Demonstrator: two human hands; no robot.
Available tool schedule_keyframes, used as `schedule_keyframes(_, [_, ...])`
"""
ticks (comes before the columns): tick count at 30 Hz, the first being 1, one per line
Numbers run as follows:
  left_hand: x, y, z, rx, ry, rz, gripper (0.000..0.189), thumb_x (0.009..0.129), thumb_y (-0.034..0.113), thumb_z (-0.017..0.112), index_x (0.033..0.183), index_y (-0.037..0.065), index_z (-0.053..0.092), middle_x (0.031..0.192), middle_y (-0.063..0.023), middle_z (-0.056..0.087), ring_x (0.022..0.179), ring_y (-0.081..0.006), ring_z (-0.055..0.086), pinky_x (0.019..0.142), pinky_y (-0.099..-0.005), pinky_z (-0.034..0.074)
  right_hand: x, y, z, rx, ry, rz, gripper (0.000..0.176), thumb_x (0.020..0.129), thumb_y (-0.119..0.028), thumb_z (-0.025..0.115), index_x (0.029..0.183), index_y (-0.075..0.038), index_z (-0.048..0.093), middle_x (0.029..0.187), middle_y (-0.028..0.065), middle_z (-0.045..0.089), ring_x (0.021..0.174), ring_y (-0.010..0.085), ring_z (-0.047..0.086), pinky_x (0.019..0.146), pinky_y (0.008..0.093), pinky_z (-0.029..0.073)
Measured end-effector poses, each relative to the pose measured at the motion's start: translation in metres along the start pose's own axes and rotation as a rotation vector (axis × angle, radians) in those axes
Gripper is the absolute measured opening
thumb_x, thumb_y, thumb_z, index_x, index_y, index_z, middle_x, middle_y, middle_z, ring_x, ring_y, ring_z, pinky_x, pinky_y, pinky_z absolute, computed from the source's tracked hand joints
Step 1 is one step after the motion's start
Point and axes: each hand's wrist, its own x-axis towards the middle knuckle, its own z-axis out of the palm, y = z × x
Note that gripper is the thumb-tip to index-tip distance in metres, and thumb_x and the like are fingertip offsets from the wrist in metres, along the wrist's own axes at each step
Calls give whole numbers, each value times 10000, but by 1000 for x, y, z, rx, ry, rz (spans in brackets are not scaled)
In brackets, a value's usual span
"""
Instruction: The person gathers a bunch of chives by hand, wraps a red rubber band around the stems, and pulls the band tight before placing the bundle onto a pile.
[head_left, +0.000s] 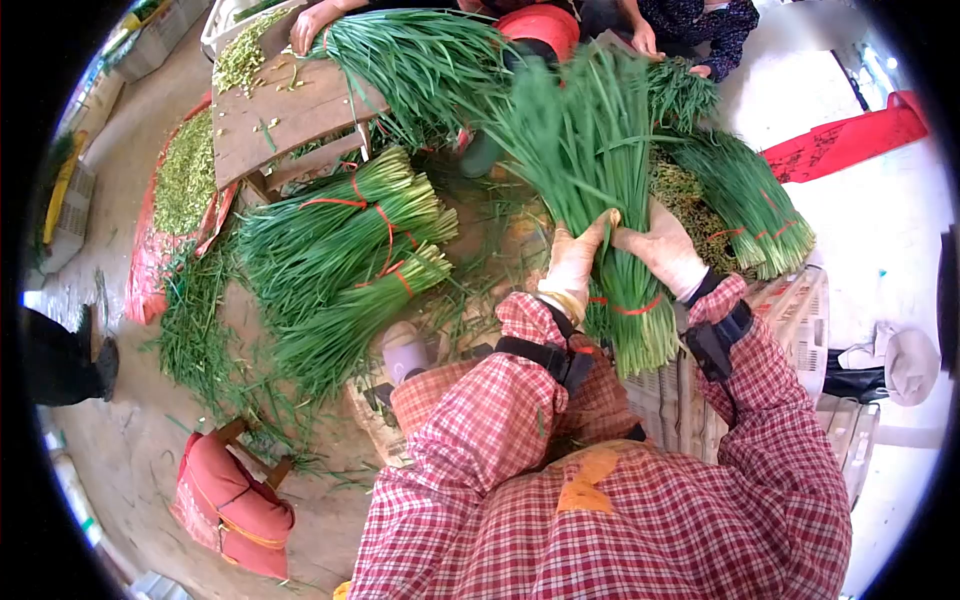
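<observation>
Between my left hand (572,262) and my right hand (665,248) is a bundle of garlic chives (590,150). Both hands are closed around its middle from either side, with the thumbs almost meeting at the front. A red band (637,307) circles the bundle near its pale cut ends, which point toward me. The green leaf tips fan out away from me and look blurred. To the left on the floor lie several banded chive bundles (340,240), stacked side by side.
A wooden stool (290,115) with trimmings stands at upper left, beside a loose chive pile (410,65). More banded chives (750,195) rest on a crate (795,310) at right. Other people's hands (312,27) work at the far side. A red cushioned stool (235,500) sits lower left.
</observation>
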Motion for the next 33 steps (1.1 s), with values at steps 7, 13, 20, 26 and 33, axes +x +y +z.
schedule_keyframes(7, [6,5,-10,-157,220,-190,295,919,228,646,1147,42,627,1085,-104,682,945,-281,661,829,-454,557,-1,24,-11,583,32,189,477,837,-165,701,1252,26,563,1141,89,665,966,181,644,886,305,506])
schedule_keyframes(13, [9,-6,-17,-318,146,-286,240,931,235,634,1103,68,629,1107,-79,672,989,-275,636,914,-459,515,-7,27,-10,599,50,173,462,861,-188,680,1259,20,573,1167,89,658,1027,181,626,924,310,487])
schedule_keyframes(20, [-4,11,-3,-356,182,-315,217,913,179,651,1088,52,654,1089,-68,682,1017,-274,626,953,-475,492,3,55,-18,361,128,-40,727,917,-331,620,1448,99,371,1398,170,515,1264,251,493,1113,323,316])
schedule_keyframes(26, [-2,9,-9,-441,74,-399,320,895,203,642,1156,23,595,1100,-129,681,1022,-318,645,939,-543,510,-19,64,-56,462,18,97,778,898,-313,637,1480,91,316,1438,173,477,1307,259,459,1122,322,307])
schedule_keyframes(33, [13,-22,-36,-460,13,-401,336,929,250,556,1179,26,580,1173,-151,654,1065,-334,624,958,-551,487,-6,34,-21,324,-179,157,543,863,-154,634,1340,58,484,1181,109,641,1034,186,609,953,299,464])
